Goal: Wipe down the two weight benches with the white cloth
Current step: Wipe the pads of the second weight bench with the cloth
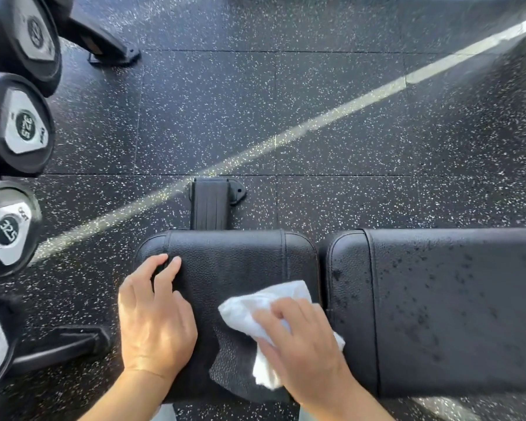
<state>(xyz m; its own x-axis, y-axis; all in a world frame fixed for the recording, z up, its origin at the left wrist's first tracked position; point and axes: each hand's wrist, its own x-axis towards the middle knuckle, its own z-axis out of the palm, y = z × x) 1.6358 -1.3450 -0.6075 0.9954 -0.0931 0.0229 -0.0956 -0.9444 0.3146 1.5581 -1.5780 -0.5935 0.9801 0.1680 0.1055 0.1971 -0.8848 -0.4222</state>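
The right hand [298, 338] grips the bunched white cloth [268, 308], pressing it on the seat pad [234, 268] at lower centre. The left hand [155, 317] rests there, fingers relaxed. The back pad [456, 299], lower right, looks spotted with droplets. Dumbbells [19, 126] line the left edge.

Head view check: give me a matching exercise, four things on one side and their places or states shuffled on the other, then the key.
Things:
1. left hand
2. white cloth
3. long pad
4. dumbbells

Places or states:
A. speckled with droplets, right of the seat pad
B. stacked along the left edge of the view
C. resting on the seat pad's left part, holding nothing
D. pressed on the seat pad under the right hand

Pairs: 1-C, 2-D, 3-A, 4-B
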